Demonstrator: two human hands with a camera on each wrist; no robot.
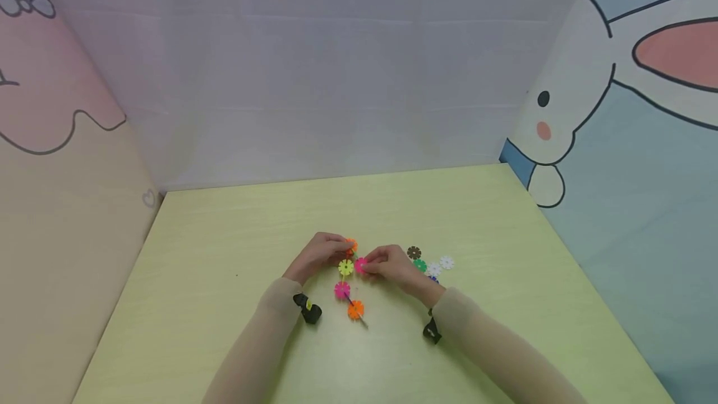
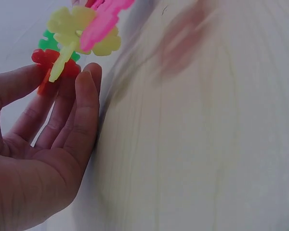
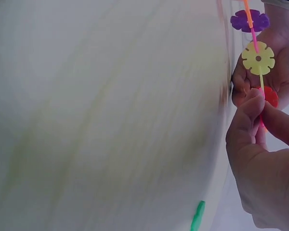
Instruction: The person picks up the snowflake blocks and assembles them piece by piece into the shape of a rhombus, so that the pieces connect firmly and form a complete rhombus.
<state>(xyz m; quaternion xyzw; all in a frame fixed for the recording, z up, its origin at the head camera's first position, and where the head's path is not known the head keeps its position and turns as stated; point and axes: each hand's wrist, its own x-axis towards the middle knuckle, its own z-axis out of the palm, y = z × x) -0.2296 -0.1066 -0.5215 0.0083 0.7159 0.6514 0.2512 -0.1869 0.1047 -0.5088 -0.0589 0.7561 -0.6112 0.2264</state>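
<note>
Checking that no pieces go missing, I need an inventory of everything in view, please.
Table: one, pale yellow, centre and foreground
Back wall: one, pale lavender, behind table
Side walls: two, multicoloured, left and right
Joined flowers: exact count unclear, mixed colours, mid-table
Loose flowers: at least five; brown, green, blue, white; right of joined flowers
Wrist devices: two, black, one per wrist
Sleeves: two, beige, over table
Left hand: one, bare, holding joined flowers
Right hand: one, bare, pinching a pink flower

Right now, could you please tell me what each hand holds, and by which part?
The left hand holds the notched-disc chain at its red disc and far orange disc; the right hand pinches a pink disc by its edge.
</note>
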